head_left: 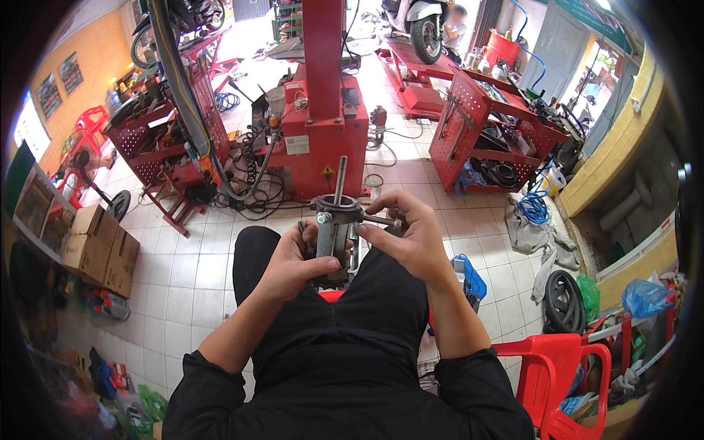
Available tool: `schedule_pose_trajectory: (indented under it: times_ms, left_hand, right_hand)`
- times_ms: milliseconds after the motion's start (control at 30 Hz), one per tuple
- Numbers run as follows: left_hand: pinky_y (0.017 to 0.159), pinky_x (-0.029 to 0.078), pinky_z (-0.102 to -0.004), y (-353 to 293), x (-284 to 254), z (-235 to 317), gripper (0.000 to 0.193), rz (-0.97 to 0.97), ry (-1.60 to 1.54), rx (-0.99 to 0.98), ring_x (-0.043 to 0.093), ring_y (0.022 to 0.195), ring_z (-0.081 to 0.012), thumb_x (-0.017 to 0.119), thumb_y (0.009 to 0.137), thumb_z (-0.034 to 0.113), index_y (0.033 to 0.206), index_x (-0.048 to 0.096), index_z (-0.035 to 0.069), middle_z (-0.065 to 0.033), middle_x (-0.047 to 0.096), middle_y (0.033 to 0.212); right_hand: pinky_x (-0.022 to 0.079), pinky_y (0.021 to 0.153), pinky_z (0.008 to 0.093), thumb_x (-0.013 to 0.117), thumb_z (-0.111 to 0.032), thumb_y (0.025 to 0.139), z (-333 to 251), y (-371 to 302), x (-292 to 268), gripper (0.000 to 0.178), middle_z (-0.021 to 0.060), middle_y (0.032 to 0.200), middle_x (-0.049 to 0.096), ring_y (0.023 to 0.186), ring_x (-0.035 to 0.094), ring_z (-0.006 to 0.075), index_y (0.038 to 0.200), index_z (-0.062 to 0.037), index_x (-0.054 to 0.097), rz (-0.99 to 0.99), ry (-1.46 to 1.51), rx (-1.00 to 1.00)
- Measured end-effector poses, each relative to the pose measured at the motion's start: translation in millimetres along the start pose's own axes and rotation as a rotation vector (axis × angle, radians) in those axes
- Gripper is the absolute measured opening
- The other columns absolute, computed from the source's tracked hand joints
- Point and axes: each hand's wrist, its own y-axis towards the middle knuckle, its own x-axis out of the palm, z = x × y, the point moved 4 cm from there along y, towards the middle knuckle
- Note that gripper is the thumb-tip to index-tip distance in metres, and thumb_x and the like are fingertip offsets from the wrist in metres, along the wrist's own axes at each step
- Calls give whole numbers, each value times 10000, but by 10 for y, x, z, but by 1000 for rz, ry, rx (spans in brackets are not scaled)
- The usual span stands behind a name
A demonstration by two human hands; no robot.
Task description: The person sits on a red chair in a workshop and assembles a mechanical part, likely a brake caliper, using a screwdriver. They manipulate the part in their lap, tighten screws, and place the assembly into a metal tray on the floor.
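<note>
The left hand (pixel 295 265) gripped a grey, cylindrical metal part (pixel 325 238); at its upper right, the right hand (pixel 411 246) pinched a slim metal rod (pixel 378 219). Steady left-hand support seemed wise.

Black shirt (pixel 330 389) (black trousers (pixel 389 293) too)

Lit mostly by daylight from far end; overexposed to near-white on far floor (pixel 249 62). Glaring also at far-left opening (pixel 31 123). Dimmer near, esp. on black clothing (pixel 337 367), w/ little detail. Fairly sharp at ctr., hazy near left. Bent strongly toward edges, blacked out in corners.
</note>
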Motion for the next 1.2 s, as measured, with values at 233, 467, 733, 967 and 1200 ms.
schedule_pose_trajectory:
  times_ms: [233, 467, 733, 967, 1200]
  left_hand:
    - [830, 526, -338, 12, -15, 10, 538, 20, 108, 70, 624, 963, -197, 775, 671, -5, 875, 296, 126, -146, 612, 990]
    - [820, 530, -335, 5, -8, 33, 545, 23, 128, 77, 624, 952, -197, 767, 670, -26, 865, 284, 133, -147, 609, 988]
    - [832, 525, -346, 16, 4, 20, 542, 33, 116, 29, 620, 970, -209, 778, 675, -6, 872, 292, 130, -165, 608, 1009]
    - [840, 518, -343, 30, -47, -38, 462, 41, 43, -44, 637, 935, -200, 750, 723, 31, 879, 323, 113, -168, 630, 1001]
    - [845, 517, -346, 40, -57, -38, 440, 27, -2, -73, 638, 952, -213, 738, 735, 23, 871, 328, 108, -161, 626, 984]
  right_hand:
    - [394, 589, 217, 587, -249, 904, 151, 12, -44, 324, 14, 698, 596, 673, 507, 48, 774, 41, 645, 38, -80, 69]
    - [401, 582, 221, 628, -158, 878, 73, 8, -18, 215, 9, 712, 593, 663, 493, 42, 818, 48, 645, 53, 79, 78]
    - [405, 591, 277, 669, -113, 826, -46, 13, -82, 144, 49, 703, 566, 650, 508, 124, 843, 29, 649, 78, -291, -72]
    - [348, 532, 265, 687, -44, 786, -54, 31, -64, 78, 51, 672, 488, 590, 450, 129, 830, 9, 650, 134, -449, -294]
    - [399, 576, 345, 667, -170, 816, -31, 56, -68, 181, 107, 678, 523, 618, 518, 260, 781, 7, 646, 149, -579, -276]
